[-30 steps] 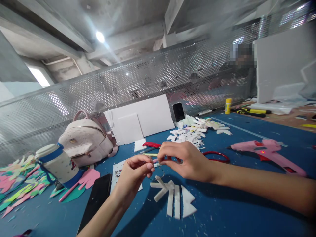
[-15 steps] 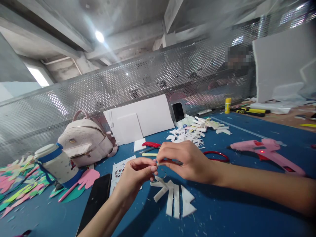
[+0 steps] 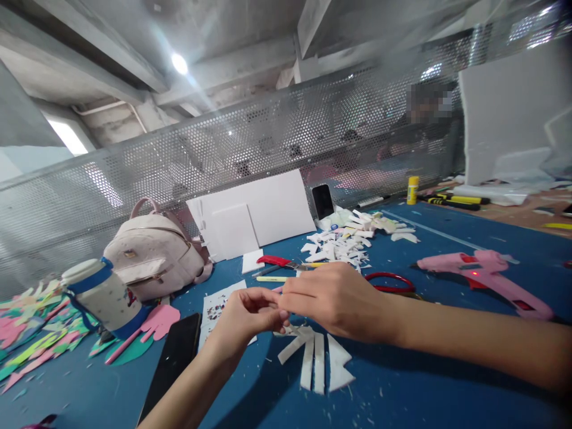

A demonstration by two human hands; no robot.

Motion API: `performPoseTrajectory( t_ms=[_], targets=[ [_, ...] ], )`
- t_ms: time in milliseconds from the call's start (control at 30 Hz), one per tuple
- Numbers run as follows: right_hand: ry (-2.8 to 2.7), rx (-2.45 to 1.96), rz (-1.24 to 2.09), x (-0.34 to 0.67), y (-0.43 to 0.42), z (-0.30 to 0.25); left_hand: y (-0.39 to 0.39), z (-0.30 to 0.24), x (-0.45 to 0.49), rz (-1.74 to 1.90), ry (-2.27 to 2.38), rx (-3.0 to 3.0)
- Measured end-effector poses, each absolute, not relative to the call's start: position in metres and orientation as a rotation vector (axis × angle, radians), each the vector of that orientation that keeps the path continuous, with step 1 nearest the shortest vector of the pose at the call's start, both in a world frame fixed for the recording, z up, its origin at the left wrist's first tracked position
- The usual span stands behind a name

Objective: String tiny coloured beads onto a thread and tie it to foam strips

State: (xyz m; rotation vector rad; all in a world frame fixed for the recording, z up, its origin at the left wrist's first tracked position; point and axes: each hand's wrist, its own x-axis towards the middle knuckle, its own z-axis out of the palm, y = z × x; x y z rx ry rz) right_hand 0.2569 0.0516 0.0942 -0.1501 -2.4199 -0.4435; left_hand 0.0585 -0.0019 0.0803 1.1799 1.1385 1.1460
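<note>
My left hand (image 3: 252, 313) and my right hand (image 3: 333, 298) meet at the fingertips above the blue table. Both are closed in a pinch, and whatever lies between the fingers is hidden. Just below them are cut white foam strips (image 3: 319, 363) and a notched white foam piece (image 3: 339, 364). Behind my right hand lie red-handled scissors (image 3: 391, 280), a red utility knife (image 3: 274, 261) and a pale yellow stick (image 3: 271, 279). A white sheet with small dark bits (image 3: 214, 307) is beside my left hand.
A pink glue gun (image 3: 482, 274) with a lit red light lies at the right. White foam scraps (image 3: 344, 241) are heaped behind my hands. On the left are a black phone (image 3: 174, 360), a tumbler (image 3: 105, 298), a pink backpack (image 3: 156, 256) and coloured foam scraps (image 3: 33, 333). White boards (image 3: 277, 208) lean behind.
My right hand has turned over slightly, its fingers flatter and covering the left fingertips. More of the red utility knife shows behind it. Other things stay in place.
</note>
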Motion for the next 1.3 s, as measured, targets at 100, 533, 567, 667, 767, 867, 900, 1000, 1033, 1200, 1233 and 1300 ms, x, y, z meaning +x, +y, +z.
performPoseTrajectory(
  t_ms=[100,533,567,667,767,867,900,1000,1033,1200,1233,1300],
  targets=[
    [-2.493,-0.215,-0.432,0.256,0.049,0.093,-0.003,0.080,0.062,1.165,1.213,1.292],
    [-2.571,-0.300,-0.108,0.254,0.047,0.087,-0.001,0.074,0.065,1.149,1.237,1.430],
    [-2.552,-0.300,-0.045,0.254,0.048,0.088,-0.001,0.074,0.064,1.153,1.209,1.422],
    [-2.475,-0.368,0.191,0.256,0.053,0.095,0.000,0.076,0.060,1.168,1.102,1.398],
    [-2.433,-0.417,0.350,0.258,0.060,0.102,0.001,0.080,0.057,1.209,1.040,1.410],
    [-2.450,-0.420,0.421,0.260,0.062,0.106,0.002,0.083,0.056,1.236,1.014,1.420],
    [-2.450,-0.420,0.432,0.260,0.062,0.107,0.002,0.083,0.056,1.235,1.013,1.417],
    [-2.437,-0.406,0.445,0.260,0.060,0.106,0.001,0.082,0.057,1.223,1.014,1.401],
    [-2.432,-0.400,0.447,0.260,0.060,0.106,0.001,0.082,0.057,1.217,1.013,1.396],
    [-2.408,-0.373,0.421,0.259,0.058,0.102,0.001,0.081,0.058,1.218,1.020,1.368],
    [-2.403,-0.370,0.408,0.259,0.058,0.101,0.001,0.081,0.058,1.220,1.031,1.361],
    [-2.398,-0.373,0.379,0.259,0.057,0.100,0.001,0.081,0.058,1.216,1.055,1.349]
  ],
)
